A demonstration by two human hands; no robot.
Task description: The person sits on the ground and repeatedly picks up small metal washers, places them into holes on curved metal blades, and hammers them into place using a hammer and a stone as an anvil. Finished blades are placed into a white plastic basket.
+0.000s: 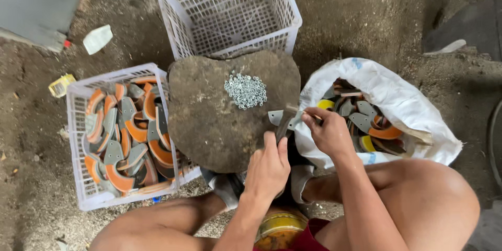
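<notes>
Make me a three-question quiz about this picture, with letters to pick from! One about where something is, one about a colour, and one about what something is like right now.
1. Where does the pile of small silver rings lie?
A. in the sack
B. on the round block
C. in the left crate

2. What colour is the sack?
A. white
B. green
C. black

3. How is the far crate?
A. heaped with curved pieces
B. tipped over
C. almost empty

Answers:
1. B, the rings sit on the round block, near its far edge.
2. A, its cloth is white, and curved pieces show in its open mouth.
3. C, the mesh floor shows through; the near crate is the heaped one.

The left hand grips a tool, and the right hand steadies a metal piece.
</notes>
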